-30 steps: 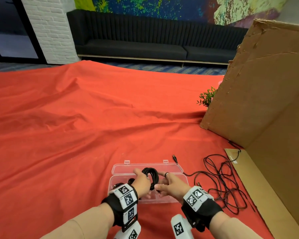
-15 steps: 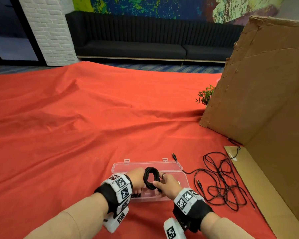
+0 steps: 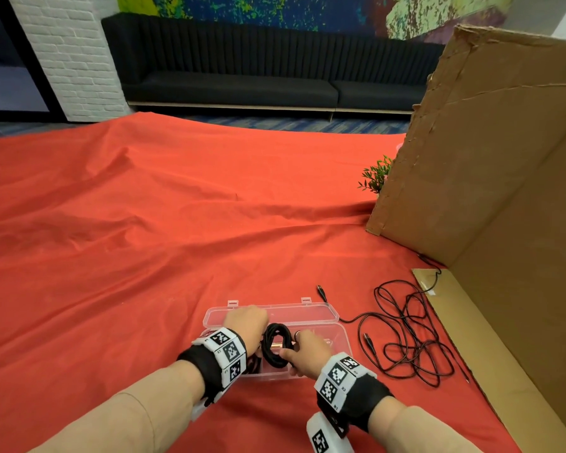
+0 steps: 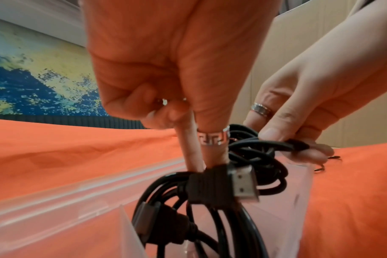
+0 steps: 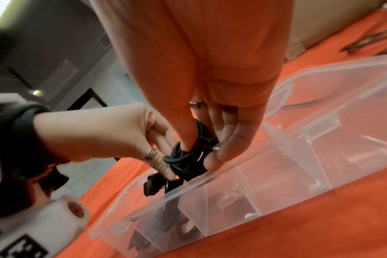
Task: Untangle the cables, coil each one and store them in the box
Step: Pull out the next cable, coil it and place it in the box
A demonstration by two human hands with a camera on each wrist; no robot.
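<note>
Both grips on the coiled black cable (image 3: 276,349), held over the clear plastic box (image 3: 340,341) on the red cloth (image 3: 144,256). My left hand (image 3: 245,325) pinches its near side with two straight fingers; my right hand (image 3: 303,353) pinches the far side. Loose tangled cable (image 3: 409,338) lies right of the box, beside the cardboard (image 3: 490,178).
</note>
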